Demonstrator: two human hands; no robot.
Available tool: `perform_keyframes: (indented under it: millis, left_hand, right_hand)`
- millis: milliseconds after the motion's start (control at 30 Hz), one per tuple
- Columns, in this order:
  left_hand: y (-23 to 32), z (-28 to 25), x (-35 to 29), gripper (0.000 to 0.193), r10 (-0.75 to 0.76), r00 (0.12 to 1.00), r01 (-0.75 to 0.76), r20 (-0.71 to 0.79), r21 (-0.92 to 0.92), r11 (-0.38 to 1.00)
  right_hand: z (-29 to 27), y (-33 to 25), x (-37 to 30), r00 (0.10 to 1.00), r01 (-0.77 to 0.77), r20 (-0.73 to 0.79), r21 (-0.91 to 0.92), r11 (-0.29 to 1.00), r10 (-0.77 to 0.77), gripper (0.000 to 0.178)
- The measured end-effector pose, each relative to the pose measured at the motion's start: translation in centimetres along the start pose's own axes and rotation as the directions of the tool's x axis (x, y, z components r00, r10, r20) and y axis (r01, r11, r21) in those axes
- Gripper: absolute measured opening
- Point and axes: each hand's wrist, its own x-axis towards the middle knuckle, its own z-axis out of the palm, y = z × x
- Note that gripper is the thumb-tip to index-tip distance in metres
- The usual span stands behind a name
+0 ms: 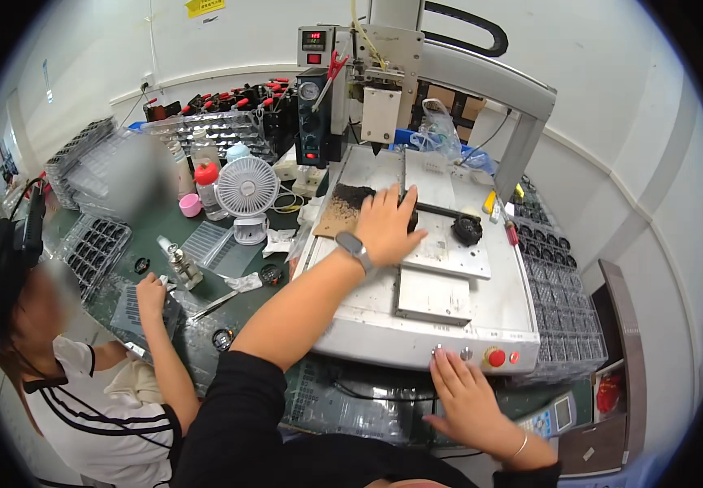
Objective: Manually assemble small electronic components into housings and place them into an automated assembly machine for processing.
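Note:
My left hand point(388, 226), with a grey band at the wrist, reaches over the white bed point(343, 293) of a benchtop dispensing machine. Its fingers are spread beside a brown pad point(337, 220) with a dark, speckled end. Something black shows partly behind the fingers; I cannot make out what. To its right, a round black part point(467, 229) sits on a raised metal plate point(449, 262). Above hangs the machine's head point(380, 116) with a dark tip. My right hand point(467, 400) lies with fingers stretched at the front panel, fingertips at a silver button, left of a red knob point(494, 357).
At left a co-worker's hand point(152, 295) rests near a small glass bottle point(185, 270) and tweezers point(215, 305). A white fan point(247, 189) and red-capped bottle point(207, 179) stand behind. Trays of black parts point(559, 301) line the right; a handheld controller point(548, 419) lies near my right wrist.

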Motion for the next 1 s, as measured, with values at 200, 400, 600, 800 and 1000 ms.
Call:
perform_keyframes:
  millis: [200,400,600,800,1000]
  left_hand:
    - [-0.6,-1.0,-0.9,0.073,-0.016,0.996,0.032,0.083,-0.197,0.980]
    - [-0.3,-0.1,-0.8,0.077,-0.011,0.993,0.044,0.117,-0.284,0.958]
    - [-0.7,0.0,-0.9,0.082,-0.064,0.983,0.112,0.175,-0.284,0.952]
    - [-1.1,-1.1,-1.3,0.086,-0.037,0.973,0.107,0.228,-0.305,0.946]
    - [-0.4,-0.5,-1.4,0.088,-0.049,0.965,0.127,0.257,-0.298,0.946]
  right_hand:
    - [5.5,-1.2,1.0,0.963,-0.145,-0.213,0.111,0.983,0.166,0.084]
    - [10.8,-2.0,2.7,0.850,-0.288,-0.471,-0.043,0.957,0.235,0.093]
    - [12.0,-2.4,4.6,0.772,-0.335,-0.581,-0.025,0.942,0.259,0.090]
    - [12.2,-3.0,4.7,0.746,-0.340,-0.622,-0.049,0.939,0.238,0.087]
    - [12.2,-3.3,4.6,0.740,-0.378,-0.615,-0.043,0.925,0.274,0.085]
